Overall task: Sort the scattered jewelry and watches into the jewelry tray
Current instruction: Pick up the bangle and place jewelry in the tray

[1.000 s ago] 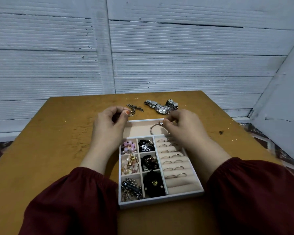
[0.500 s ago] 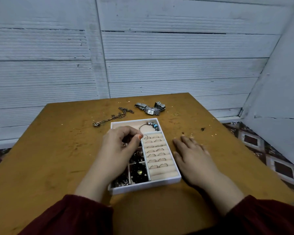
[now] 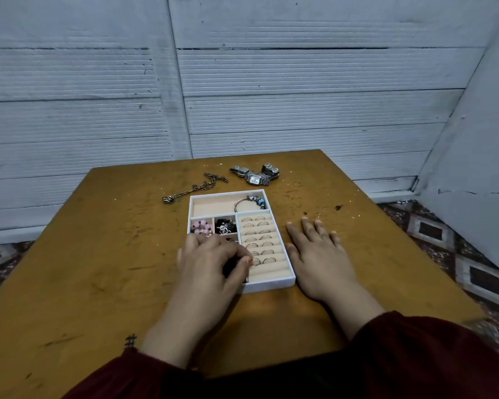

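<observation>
The jewelry tray [image 3: 228,193], white-walled with a beige lining, sits on the brown table [image 3: 98,254] directly in front of the person. The left hand [image 3: 211,263] is positioned over the near-left small compartments of the tray, fingers curled, with thumb and forefinger tips close together at the edge of the ring section. Whether anything is pinched between them cannot be determined. The right hand [image 3: 320,254] lies palm-down on the table just beside the tray's right wall, fingers straight and slightly spread, holding nothing. Tray contents: a beaded bracelet [image 3: 249,203] lies at the right end of the long far compartment. Paired rings [image 3: 258,240] are seated in the slotted rolls of the right-hand section. Pink beads [image 3: 200,227] occupy the far-left small compartment, and the compartment next to it holds dark pieces [image 3: 226,226] with silver detail. Items outside the tray, all on the table beyond its far wall: a silver watch [image 3: 255,175] with a rectangular face, a chain [image 3: 196,187] stretched to the left of it, and a loose ring [image 3: 296,184] to the right of it. Dark red sleeves [image 3: 415,355] cover both forearms. A ribbed white wall [image 3: 271,96] stands behind the table.
</observation>
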{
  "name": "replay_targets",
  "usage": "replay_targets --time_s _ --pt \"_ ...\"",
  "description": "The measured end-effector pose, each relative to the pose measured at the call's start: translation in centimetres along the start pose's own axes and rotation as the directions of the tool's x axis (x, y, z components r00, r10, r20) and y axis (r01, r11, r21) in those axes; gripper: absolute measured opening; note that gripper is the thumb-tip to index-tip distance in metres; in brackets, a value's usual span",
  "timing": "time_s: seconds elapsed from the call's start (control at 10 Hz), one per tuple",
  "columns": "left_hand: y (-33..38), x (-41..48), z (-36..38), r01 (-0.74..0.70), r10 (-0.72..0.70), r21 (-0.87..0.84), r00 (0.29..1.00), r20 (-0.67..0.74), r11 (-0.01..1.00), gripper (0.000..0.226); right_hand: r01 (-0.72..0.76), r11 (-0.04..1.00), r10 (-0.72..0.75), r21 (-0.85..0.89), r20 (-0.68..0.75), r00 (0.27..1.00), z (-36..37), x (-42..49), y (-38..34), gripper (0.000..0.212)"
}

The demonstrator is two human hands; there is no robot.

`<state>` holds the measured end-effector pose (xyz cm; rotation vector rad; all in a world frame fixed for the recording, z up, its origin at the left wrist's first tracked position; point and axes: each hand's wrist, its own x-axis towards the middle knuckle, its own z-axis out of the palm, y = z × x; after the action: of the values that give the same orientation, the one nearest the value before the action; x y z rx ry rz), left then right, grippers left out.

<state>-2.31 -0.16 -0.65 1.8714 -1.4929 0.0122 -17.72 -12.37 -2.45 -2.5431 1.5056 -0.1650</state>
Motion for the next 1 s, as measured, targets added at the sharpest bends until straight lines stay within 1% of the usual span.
replay_targets --time_s 0.1,0.2,0.4,0.5,0.8,1.0 --pt "0.3 -0.1 0.1 -0.004 0.005 0.049 1.0 -0.013 0.999 0.02 -0.001 1.0 0.001 -0.005 0.01 1.0 -0.1 0.0 -0.1 0.053" --pt "0.7 -0.1 0.1 0.006 -0.007 0.085 1.0 0.007 0.996 0.015 -0.004 1.0 0.004 -0.014 0.013 1.0 -0.2 0.0 -0.1 0.053" --pt "1.0 0.1 0.2 0.031 -0.043 0.155 0.996 0.075 0.987 0.02 -0.009 1.0 0.009 -0.017 0.013 1.0 -0.1 0.0 -0.1 0.054" --pt "1.0 0.1 0.1 0.028 -0.04 0.173 0.997 0.069 0.985 0.021 -0.012 1.0 0.012 -0.019 0.01 1.0 -0.1 0.0 -0.1 0.053" --pt "1.3 0.2 -0.1 0.012 -0.034 0.211 0.994 0.102 0.977 0.023 -0.007 1.0 0.007 -0.027 0.004 1.0 0.1 0.1 0.0 0.053" --pt "1.3 0.1 -0.2 0.016 -0.039 0.181 0.992 0.119 0.983 0.022 -0.006 0.999 0.006 -0.035 0.0 1.0 0.1 0.1 0.0 0.054"
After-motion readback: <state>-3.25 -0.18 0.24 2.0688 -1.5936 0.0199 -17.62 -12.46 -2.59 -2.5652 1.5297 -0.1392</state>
